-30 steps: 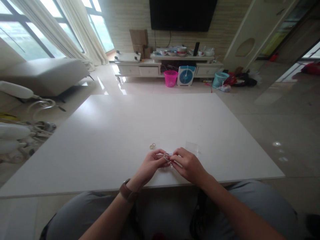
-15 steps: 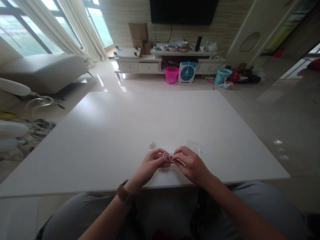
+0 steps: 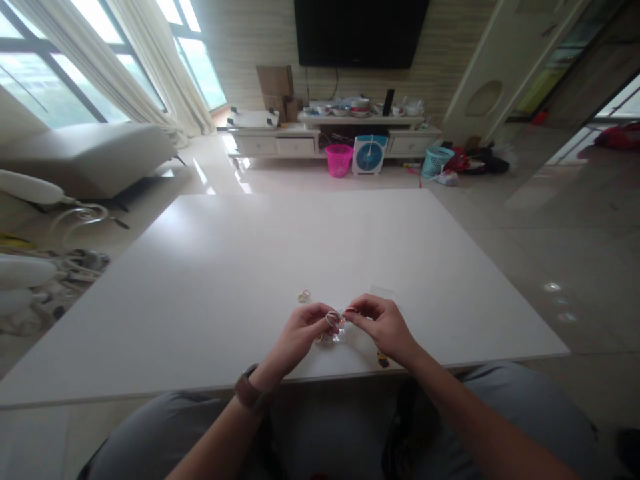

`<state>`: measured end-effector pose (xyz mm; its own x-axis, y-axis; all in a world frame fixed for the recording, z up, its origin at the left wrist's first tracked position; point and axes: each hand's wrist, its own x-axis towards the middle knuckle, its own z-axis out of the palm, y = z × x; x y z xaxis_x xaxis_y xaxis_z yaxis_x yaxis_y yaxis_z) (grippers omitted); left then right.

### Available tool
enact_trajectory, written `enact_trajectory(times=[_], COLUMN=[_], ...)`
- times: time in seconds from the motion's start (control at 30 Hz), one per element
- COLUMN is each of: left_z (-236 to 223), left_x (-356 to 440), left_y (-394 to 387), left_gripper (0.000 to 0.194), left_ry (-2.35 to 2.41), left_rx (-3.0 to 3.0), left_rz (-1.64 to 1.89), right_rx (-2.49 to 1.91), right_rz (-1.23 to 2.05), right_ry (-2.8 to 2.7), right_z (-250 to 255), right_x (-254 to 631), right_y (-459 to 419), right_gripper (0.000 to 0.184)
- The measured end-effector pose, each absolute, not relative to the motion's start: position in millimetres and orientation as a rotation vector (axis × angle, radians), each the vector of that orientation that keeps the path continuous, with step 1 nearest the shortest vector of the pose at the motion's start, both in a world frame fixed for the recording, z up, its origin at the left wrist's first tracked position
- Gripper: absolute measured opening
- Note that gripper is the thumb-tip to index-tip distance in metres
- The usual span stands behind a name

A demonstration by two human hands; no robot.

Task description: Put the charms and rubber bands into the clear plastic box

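My left hand [image 3: 301, 331] is closed in a pinch on silvery metal rings [image 3: 331, 319]. Thumb and fingertips of my right hand [image 3: 389, 328] hold another small ring [image 3: 350, 310]; its exact form is partly hidden by the fingers. The two hands almost meet, and a tiny reddish spot shows between them. Below them on the table lies a clear plastic box [image 3: 340, 335], with pale rings [image 3: 321, 338] at its left side. Several loose rings [image 3: 303, 296] lie beyond my left hand. A small red, yellow and dark piece [image 3: 383, 360] lies beside my right wrist.
The white table [image 3: 240, 267] spreads out ahead, its near edge by my knees. A flat clear plastic piece [image 3: 383, 291] lies behind my right hand. Across the room stand a pink basket [image 3: 339, 161], a blue fan [image 3: 370, 155] and a low cabinet [image 3: 297, 145].
My right hand has drawn slightly away from the left, with its ring raised. The small coloured piece and the box below the hands now show. The view has tilted up a little.
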<state>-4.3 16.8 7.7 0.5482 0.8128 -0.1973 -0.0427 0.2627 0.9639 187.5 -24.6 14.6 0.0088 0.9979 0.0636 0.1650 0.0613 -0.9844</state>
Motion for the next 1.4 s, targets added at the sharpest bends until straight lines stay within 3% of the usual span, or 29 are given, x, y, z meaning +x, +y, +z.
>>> enact_trajectory(times=[0.43, 1.23, 1.4], left_z=[3.3, 0.6, 1.8], left_x=[1.7, 8.1, 6.7], left_y=[11.9, 2.7, 2.3], left_gripper=[0.029, 0.027, 0.029], left_ry=[0.659, 0.684, 0.738], left_rx=[1.119, 1.234, 1.288], left_rz=[0.751, 0.880, 0.902], right_rx=[-1.165, -1.211, -1.281], right_rz=[1.326, 1.210, 1.065], right_ry=[-1.099, -1.174, -1.333], right_z=[16.6, 15.4, 18.4], right_x=[176.2, 172.1, 176.0], right_y=[-28.4, -31.0, -31.5], right_gripper=[0.021, 0.018, 0.014])
